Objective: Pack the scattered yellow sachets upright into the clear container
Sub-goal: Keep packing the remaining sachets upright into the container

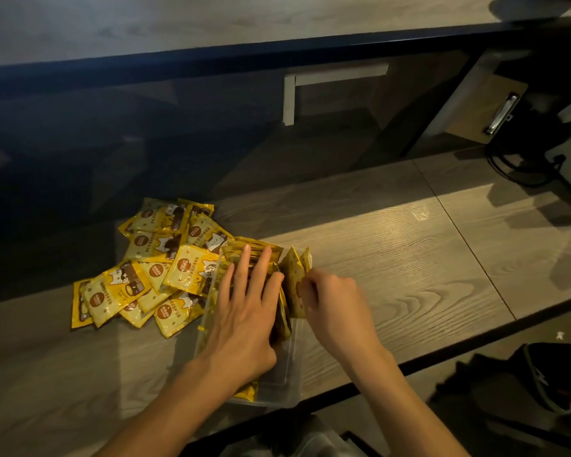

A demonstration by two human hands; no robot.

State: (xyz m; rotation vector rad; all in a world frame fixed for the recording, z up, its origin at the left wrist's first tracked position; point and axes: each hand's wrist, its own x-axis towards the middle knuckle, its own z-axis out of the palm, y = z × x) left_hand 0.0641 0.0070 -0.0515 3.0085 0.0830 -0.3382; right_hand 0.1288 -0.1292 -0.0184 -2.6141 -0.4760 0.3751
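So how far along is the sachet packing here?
Partly done. A row of sachets already stands in the container. The left hand presses flat on them while the right hand pinches another sachet at the row's end. A loose pile remains.

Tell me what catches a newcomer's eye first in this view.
First comes the loose heap of yellow sachets on the wooden surface, left of the clear container. Next, the left hand lies flat with straight fingers on the sachets standing upright in the container, while the right hand pinches another sachet at their right side.
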